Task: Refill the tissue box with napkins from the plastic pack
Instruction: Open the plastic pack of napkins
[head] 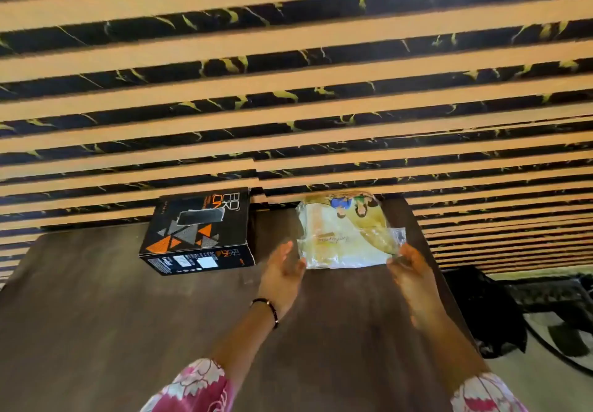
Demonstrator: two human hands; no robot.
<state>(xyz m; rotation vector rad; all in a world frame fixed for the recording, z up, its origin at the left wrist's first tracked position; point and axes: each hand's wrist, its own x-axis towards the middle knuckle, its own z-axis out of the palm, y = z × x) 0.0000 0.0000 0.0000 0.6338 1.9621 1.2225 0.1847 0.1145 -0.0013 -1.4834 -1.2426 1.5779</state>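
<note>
My right hand (409, 267) pinches the near corner of the napkin pack (345, 235). My left hand (284, 265) is spread, touching its other side. I should hold both ends tight and pull it open slowly. The black box (197, 235) sits just beside it on the table (96, 315).

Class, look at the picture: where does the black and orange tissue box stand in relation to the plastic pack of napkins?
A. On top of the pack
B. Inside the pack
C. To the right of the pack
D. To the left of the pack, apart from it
D: the tissue box stands on the table left of the plastic pack, with bare tabletop between them.
</note>
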